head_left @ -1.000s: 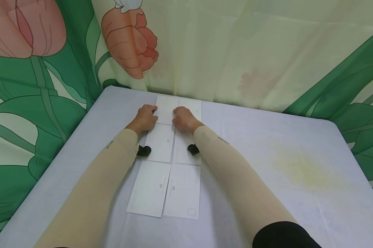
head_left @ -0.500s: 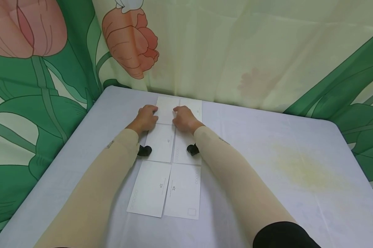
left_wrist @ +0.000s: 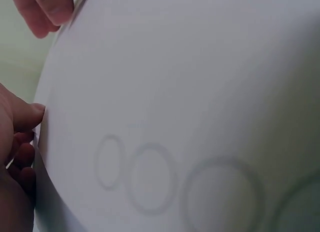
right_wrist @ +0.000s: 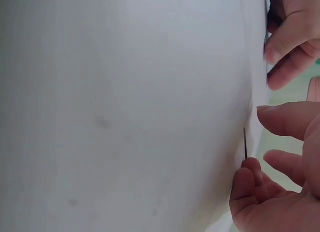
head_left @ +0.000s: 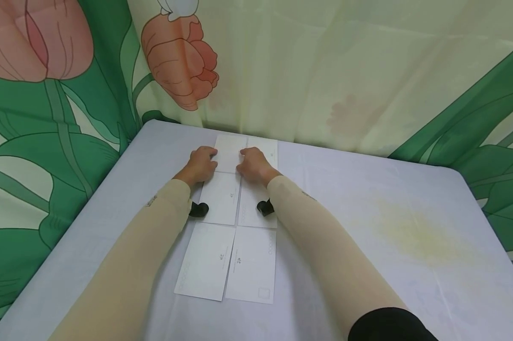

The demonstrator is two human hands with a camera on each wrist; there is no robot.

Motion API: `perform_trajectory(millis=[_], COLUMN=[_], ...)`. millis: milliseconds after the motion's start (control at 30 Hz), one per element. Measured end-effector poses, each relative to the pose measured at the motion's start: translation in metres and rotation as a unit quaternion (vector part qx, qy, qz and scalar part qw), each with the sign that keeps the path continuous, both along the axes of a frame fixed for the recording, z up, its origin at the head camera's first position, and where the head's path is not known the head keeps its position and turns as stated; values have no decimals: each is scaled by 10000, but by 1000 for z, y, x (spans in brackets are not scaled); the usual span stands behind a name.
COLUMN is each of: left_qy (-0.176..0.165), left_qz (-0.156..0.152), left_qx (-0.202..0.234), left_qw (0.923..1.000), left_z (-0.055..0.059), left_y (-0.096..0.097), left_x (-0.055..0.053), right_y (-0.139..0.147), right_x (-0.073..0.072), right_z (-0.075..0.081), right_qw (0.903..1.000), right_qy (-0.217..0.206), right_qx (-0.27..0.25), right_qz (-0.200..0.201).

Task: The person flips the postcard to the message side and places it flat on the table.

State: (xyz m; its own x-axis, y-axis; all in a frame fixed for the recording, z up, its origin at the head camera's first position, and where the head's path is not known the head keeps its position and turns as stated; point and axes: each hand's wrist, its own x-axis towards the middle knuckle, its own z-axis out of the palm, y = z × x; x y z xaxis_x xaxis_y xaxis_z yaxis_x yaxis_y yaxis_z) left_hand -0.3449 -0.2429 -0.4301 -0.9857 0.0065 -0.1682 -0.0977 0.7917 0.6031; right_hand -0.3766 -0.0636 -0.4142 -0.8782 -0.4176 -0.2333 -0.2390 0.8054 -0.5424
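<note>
Several white postcards lie flat in two columns on the white-covered table. My left hand point(head_left: 202, 163) rests at the left edge of the far-left postcard point(head_left: 230, 147), thumb and forefinger stretched to that edge. Opposite it, my right hand point(head_left: 254, 163) touches down along the same postcard's right side and covers part of the far-right postcard point(head_left: 268, 149). The right wrist view shows the right thumb point(right_wrist: 280, 119) held apart, other fingers bent against the surface. Printed circles show large on a postcard point(left_wrist: 150, 179) in the left wrist view.
Closer to me lie the middle-left postcard point(head_left: 219, 196), near-left postcard point(head_left: 205, 260) and near-right postcard point(head_left: 252, 265). A flowered curtain point(head_left: 307, 71) hangs behind the far table edge. The white tablecloth point(head_left: 346, 213) extends right, with a faint yellow stain.
Both hands stay almost where they were, with the right forefinger shifting slightly. The postcards keep their layout, and the whole view drifts very slightly.
</note>
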Motion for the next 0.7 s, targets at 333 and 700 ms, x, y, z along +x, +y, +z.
perform_trajectory(millis=[333, 700], left_qy=[424, 938], left_qz=[331, 660], left_qx=[302, -593], left_qw=[9981, 9916], left_z=[2, 36], left_y=[-2, 5], left_x=[2, 37], right_y=[15, 64], right_x=[18, 67], right_z=[17, 45], right_qw=[9960, 9796], right_qy=[811, 1769], right_qx=[-174, 418], right_qz=[327, 855])
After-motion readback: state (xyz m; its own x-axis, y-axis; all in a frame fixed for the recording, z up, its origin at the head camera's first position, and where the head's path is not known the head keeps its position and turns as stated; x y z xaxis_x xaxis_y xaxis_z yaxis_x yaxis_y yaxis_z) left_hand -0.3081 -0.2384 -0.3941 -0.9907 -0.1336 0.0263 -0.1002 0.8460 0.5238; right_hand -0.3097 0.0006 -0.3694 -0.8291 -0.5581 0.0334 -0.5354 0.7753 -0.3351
